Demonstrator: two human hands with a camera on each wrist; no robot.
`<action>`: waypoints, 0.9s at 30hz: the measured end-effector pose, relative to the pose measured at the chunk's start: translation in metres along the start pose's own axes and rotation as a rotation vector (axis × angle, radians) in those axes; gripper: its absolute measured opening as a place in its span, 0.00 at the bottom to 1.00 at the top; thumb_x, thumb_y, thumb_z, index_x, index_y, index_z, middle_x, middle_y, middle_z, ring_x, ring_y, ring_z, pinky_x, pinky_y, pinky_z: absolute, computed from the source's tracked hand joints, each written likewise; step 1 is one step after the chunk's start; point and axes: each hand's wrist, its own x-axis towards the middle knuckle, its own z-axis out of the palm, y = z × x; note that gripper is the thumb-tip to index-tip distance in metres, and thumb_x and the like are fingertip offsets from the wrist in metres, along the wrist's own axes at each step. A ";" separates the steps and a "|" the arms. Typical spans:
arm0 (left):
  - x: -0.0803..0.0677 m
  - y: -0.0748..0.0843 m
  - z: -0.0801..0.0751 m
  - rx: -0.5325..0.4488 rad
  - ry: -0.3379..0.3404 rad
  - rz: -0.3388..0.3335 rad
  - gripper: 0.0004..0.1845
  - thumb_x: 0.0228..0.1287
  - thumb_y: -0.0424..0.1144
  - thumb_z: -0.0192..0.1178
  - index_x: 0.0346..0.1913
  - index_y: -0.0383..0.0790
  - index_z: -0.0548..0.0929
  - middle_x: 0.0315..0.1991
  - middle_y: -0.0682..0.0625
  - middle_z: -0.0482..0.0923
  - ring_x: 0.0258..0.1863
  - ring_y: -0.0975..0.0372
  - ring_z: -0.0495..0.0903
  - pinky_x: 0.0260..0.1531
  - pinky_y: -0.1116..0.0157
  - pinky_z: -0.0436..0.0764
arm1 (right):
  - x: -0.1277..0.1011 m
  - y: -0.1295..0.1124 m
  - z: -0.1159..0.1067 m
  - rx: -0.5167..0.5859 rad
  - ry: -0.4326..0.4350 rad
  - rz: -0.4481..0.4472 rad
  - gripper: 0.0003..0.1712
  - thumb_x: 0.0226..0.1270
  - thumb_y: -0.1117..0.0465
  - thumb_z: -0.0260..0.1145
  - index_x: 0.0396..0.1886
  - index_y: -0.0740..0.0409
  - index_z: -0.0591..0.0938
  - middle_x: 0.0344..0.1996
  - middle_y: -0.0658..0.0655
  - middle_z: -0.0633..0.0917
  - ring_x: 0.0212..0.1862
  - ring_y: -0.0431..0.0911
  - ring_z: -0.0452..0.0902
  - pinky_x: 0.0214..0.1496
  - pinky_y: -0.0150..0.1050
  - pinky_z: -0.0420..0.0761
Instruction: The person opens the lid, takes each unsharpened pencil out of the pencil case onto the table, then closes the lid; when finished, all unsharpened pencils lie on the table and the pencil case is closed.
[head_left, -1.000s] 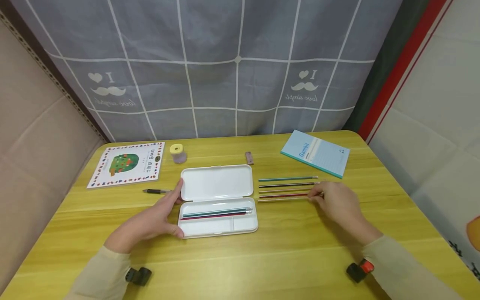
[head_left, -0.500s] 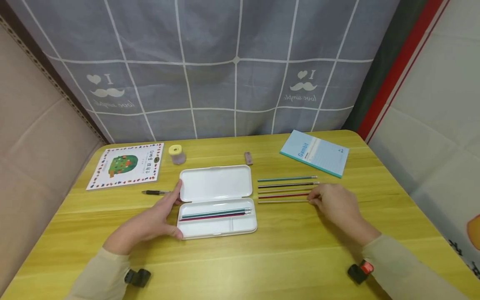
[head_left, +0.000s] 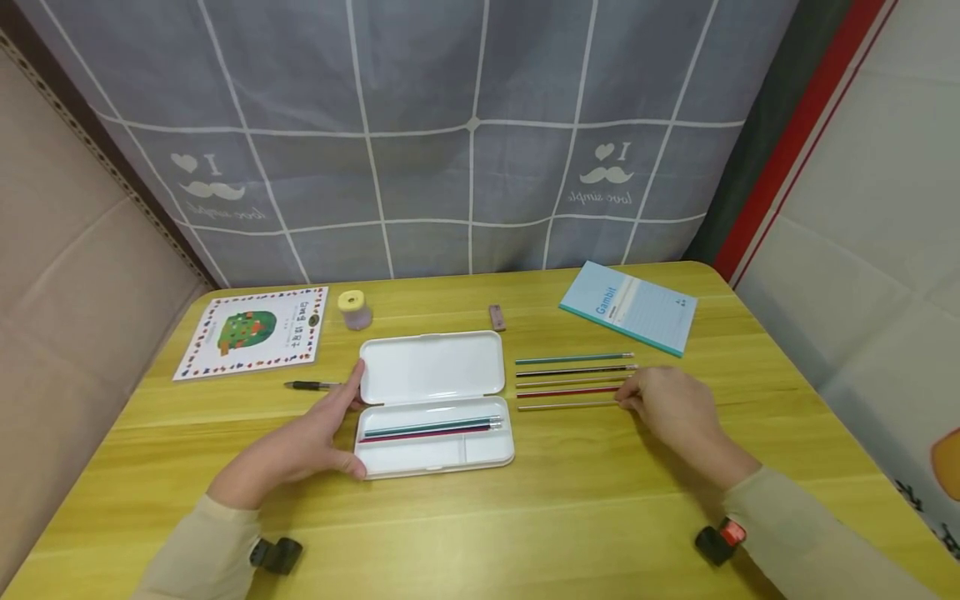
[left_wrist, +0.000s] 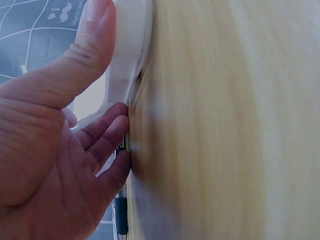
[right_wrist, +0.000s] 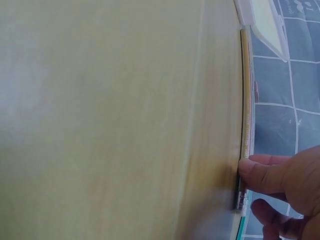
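A white pencil case (head_left: 431, 458) lies open on the table, with several pencils (head_left: 427, 431) in its lower tray. My left hand (head_left: 311, 442) spans the case's left side. Its thumb rests at the front corner and its extended fingers touch the lid side. To the right, several pencils lie in a row, among them a green pencil (head_left: 573, 359) and a red pencil (head_left: 562, 392). My right hand (head_left: 675, 412) pinches the nearest one, a gold pencil (head_left: 566, 406), near its eraser end. The right wrist view shows thumb and finger on that gold pencil (right_wrist: 246, 95).
A black pen (head_left: 309, 385) lies left of the case, partly behind my left hand. Farther back are a picture book (head_left: 247, 333), a yellow-lidded jar-like container (head_left: 355, 309), a small pinkish eraser-like block (head_left: 497, 317) and a blue notebook (head_left: 633, 304). A curtain hangs behind the table (head_left: 465, 542).
The gold pencil in my right hand has shifted slightly toward me, widening its gap from the red one. My left hand and the case stay in place.
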 end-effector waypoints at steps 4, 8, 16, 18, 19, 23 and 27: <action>0.000 0.000 -0.001 0.000 -0.003 -0.006 0.81 0.43 0.55 0.82 0.84 0.39 0.28 0.71 0.38 0.63 0.68 0.48 0.66 0.74 0.40 0.58 | 0.000 0.000 0.000 -0.005 0.007 -0.003 0.06 0.59 0.61 0.81 0.29 0.42 0.94 0.37 0.51 0.92 0.39 0.53 0.88 0.27 0.48 0.83; 0.000 0.000 -0.001 -0.002 -0.003 0.000 0.80 0.43 0.55 0.82 0.83 0.38 0.28 0.71 0.38 0.63 0.68 0.48 0.66 0.74 0.40 0.58 | 0.000 -0.001 0.000 -0.011 0.011 -0.005 0.06 0.60 0.61 0.81 0.30 0.42 0.94 0.38 0.52 0.92 0.39 0.53 0.88 0.25 0.46 0.82; -0.001 -0.001 -0.002 0.004 0.001 0.002 0.80 0.43 0.55 0.82 0.84 0.38 0.28 0.70 0.38 0.64 0.68 0.48 0.66 0.74 0.40 0.59 | -0.001 -0.001 0.001 -0.020 0.023 -0.003 0.06 0.61 0.61 0.80 0.31 0.43 0.94 0.38 0.52 0.92 0.38 0.53 0.88 0.24 0.46 0.81; -0.001 -0.001 -0.001 0.007 0.002 0.004 0.80 0.43 0.55 0.82 0.84 0.38 0.29 0.70 0.38 0.64 0.68 0.48 0.67 0.74 0.40 0.59 | -0.002 0.000 0.001 -0.021 0.023 0.000 0.06 0.61 0.61 0.79 0.31 0.43 0.94 0.38 0.52 0.92 0.38 0.53 0.88 0.24 0.46 0.81; -0.001 -0.001 -0.001 0.007 0.002 0.006 0.80 0.43 0.55 0.82 0.84 0.38 0.29 0.70 0.38 0.64 0.68 0.48 0.67 0.74 0.40 0.59 | -0.002 0.000 0.001 -0.021 0.022 0.001 0.06 0.62 0.61 0.79 0.32 0.43 0.94 0.38 0.53 0.92 0.38 0.54 0.87 0.24 0.47 0.81; -0.001 -0.001 -0.001 0.010 0.002 0.011 0.80 0.43 0.55 0.82 0.83 0.37 0.29 0.70 0.38 0.64 0.68 0.48 0.67 0.74 0.40 0.59 | -0.002 0.000 0.002 -0.013 0.022 0.000 0.06 0.62 0.61 0.79 0.33 0.43 0.95 0.40 0.53 0.92 0.38 0.54 0.88 0.24 0.48 0.81; -0.001 -0.001 -0.001 0.008 0.005 0.018 0.80 0.43 0.54 0.82 0.83 0.37 0.29 0.70 0.38 0.65 0.68 0.48 0.67 0.73 0.40 0.59 | -0.004 0.001 0.002 -0.004 0.041 -0.010 0.05 0.61 0.61 0.80 0.35 0.45 0.95 0.41 0.54 0.92 0.39 0.55 0.88 0.27 0.51 0.82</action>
